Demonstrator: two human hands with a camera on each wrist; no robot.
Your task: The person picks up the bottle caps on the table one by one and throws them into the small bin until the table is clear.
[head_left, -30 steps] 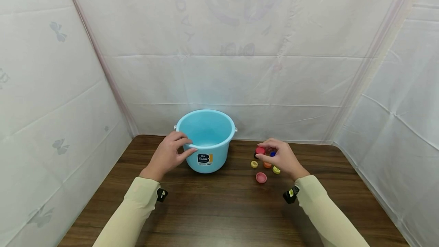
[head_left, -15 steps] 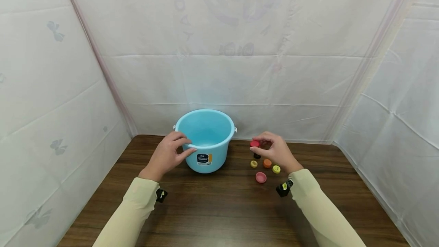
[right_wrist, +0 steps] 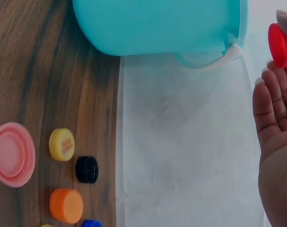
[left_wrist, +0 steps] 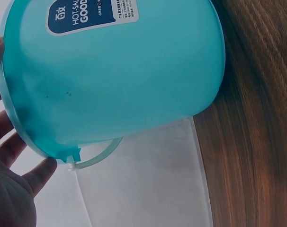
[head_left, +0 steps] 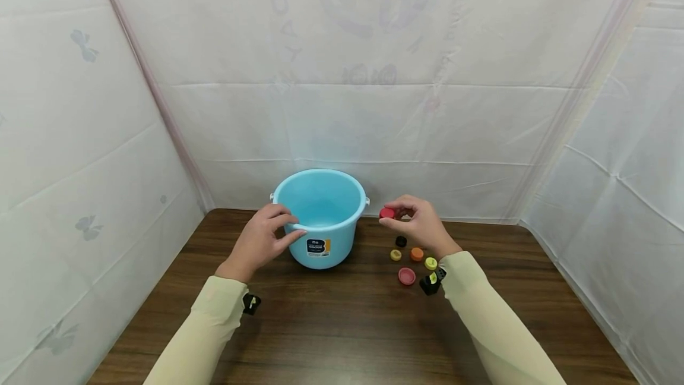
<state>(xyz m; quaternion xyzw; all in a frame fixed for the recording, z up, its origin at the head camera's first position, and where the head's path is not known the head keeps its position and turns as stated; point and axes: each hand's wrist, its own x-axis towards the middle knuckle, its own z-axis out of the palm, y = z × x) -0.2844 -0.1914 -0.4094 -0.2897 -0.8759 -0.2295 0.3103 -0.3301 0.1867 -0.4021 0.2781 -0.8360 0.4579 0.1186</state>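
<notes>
A light blue bucket (head_left: 342, 242) stands upright on the wooden table. My left hand (head_left: 260, 242) holds its near-left rim, fingers over the edge and thumb on the outer wall. In the left wrist view the fingers (left_wrist: 40, 176) spread along that rim. Just right of the bucket, my right hand (head_left: 422, 227) pinches a red bottle cap (head_left: 387, 212) between thumb and fingertips, raised off the table. The right wrist view shows the red cap's (right_wrist: 279, 46) open side and ridged edge; its other fingers extend below.
Several loose caps lie below my right hand: black (head_left: 401, 241), small yellow (head_left: 395, 255), orange (head_left: 417, 254), brighter yellow (head_left: 430, 264) and wide pink (head_left: 407, 276). A blue cap (right_wrist: 92, 223) shows in the right wrist view. White cloth (head_left: 342, 123) hangs behind the table (head_left: 331, 325).
My right hand has lifted the red cap and carried it left toward the bucket, uncovering the black and orange caps. The left hand stays at the rim.
</notes>
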